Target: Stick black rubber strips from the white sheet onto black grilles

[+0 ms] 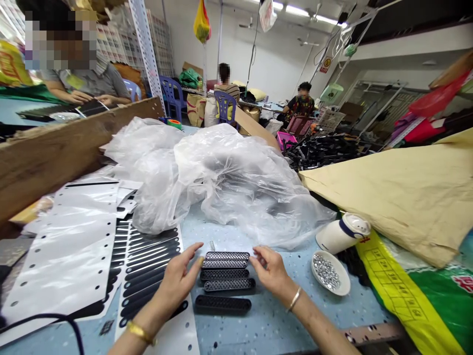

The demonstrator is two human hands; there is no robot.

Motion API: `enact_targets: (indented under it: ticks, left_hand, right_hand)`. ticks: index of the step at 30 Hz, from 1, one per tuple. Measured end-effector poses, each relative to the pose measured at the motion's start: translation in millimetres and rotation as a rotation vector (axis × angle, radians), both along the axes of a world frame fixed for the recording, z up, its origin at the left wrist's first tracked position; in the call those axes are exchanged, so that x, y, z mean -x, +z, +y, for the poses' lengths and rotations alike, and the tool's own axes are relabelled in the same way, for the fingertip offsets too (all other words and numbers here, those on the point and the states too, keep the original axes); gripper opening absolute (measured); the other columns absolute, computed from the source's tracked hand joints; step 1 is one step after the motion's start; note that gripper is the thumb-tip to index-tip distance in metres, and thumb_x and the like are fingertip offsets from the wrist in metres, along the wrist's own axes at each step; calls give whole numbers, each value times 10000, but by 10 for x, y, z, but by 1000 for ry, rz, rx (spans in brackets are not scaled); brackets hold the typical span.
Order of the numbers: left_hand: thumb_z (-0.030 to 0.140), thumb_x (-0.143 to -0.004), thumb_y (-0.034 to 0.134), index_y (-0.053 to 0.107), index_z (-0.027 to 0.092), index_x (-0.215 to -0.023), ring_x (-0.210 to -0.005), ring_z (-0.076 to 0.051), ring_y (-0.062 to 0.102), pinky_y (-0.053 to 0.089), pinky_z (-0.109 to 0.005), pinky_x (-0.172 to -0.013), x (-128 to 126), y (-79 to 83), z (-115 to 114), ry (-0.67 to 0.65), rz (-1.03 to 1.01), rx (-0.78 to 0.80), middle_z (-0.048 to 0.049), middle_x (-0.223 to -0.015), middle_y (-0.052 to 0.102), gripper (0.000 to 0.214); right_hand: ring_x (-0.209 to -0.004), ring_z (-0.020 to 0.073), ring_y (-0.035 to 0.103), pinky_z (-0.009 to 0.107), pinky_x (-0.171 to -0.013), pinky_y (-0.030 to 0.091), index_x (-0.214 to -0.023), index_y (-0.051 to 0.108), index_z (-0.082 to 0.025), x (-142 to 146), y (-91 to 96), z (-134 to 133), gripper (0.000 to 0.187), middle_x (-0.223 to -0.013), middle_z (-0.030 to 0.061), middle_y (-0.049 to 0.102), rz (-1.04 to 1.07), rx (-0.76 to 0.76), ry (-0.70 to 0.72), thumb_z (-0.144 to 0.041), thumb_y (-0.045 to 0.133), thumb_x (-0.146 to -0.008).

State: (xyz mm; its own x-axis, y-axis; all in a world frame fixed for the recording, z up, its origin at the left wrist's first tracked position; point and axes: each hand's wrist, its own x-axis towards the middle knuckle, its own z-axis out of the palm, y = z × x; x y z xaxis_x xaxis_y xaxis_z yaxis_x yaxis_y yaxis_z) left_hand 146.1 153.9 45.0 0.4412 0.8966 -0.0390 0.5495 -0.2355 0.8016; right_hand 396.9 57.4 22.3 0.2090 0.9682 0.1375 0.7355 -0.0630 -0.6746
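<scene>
Several long black perforated grille pieces (226,274) lie in a row on the pale blue table (273,320) in front of me. My left hand (178,281) rests against their left ends, fingers stretched out and flat. My right hand (269,268) touches their right ends, fingers lightly curled and apart. Neither hand grips a piece. Left of them lie white backing sheets (70,251) with rows of black oblong cut-outs (150,266).
A heap of clear plastic bags (221,177) fills the table's middle. A small white dish of silvery bits (330,272) and a tipped white container (343,231) sit to the right, beside tan paper (406,192). A wooden board (55,148) runs along the left. Other people sit farther back.
</scene>
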Motion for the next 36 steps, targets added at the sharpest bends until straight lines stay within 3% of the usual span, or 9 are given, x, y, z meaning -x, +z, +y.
enact_targets:
  ticks: [2,6,12,20,23,26,28,30,36]
  left_hand:
    - [489,-883,492,505,216,-1386,-1232,-318,561,475,-432,-999,23,-112,-253,161,-198,65,-83,-1382,582,573]
    - [509,-918,468,388,245,-1466,-1406,-291,343,276,-456,-1163,-103,-312,-601,228,-365,161,-38,-1534,391,614]
    - [494,-970,343,286,138,-1505,-1461,-259,212,138,-464,-1203,-324,-338,-625,185,-315,131,-104,-1577,289,645]
    - [475,-964,367,346,143,-1479,-1426,-272,306,243,-454,-1175,-305,-210,-500,233,-309,47,-116,-1544,359,613]
    - [461,-936,425,461,159,-1411,-1343,-290,451,349,-447,-1117,-43,-96,-551,244,-236,-54,-129,-1450,501,564]
    - [425,-877,519,710,195,-1030,-948,-252,692,523,-318,-849,521,-16,-736,239,-110,-167,-75,-1003,750,336]
    - [428,-847,544,685,193,-687,-600,-177,627,470,-243,-587,933,-19,-931,319,-9,-174,-11,-612,664,318]
    - [467,-797,590,595,187,-521,-453,-127,467,345,-225,-474,1258,-78,-1131,458,55,-135,32,-442,495,393]
    - [574,-603,741,611,150,-490,-493,-128,448,322,-225,-483,1450,-335,-1437,607,-272,272,12,-470,537,458]
  right_hand:
    - [-573,162,591,281,-569,488,-919,696,-133,75,-21,-224,214,-682,46,653,20,13,-32,-311,639,-814]
    - [-583,171,568,297,-560,496,-1127,646,-134,306,-138,-559,692,-757,31,647,6,92,-137,-289,887,-497]
    - [-737,207,605,310,-677,478,-842,662,-173,477,-164,-457,252,-792,30,649,-17,59,-144,-165,798,-629]
    - [-543,137,555,279,-557,504,-1182,623,-94,229,-191,-435,687,-785,34,640,151,58,-248,-296,861,-570]
    - [-551,173,571,314,-559,505,-1042,677,-118,331,-136,-605,294,-693,51,623,51,-165,-156,-310,668,-820]
    - [-646,203,629,323,-601,521,-972,682,-191,660,-70,-727,166,-724,73,667,62,-321,148,-188,529,-909]
    - [-732,212,653,331,-651,539,-1015,666,-212,981,-49,-697,206,-826,81,701,90,-368,407,-125,528,-888]
    - [-854,233,657,371,-745,549,-1056,649,-201,1336,-67,-582,258,-961,104,707,69,-420,596,-91,514,-866]
    - [-1137,381,557,548,-882,471,-1037,642,-156,1880,-276,-431,256,-1200,153,660,-242,-326,555,-105,566,-798]
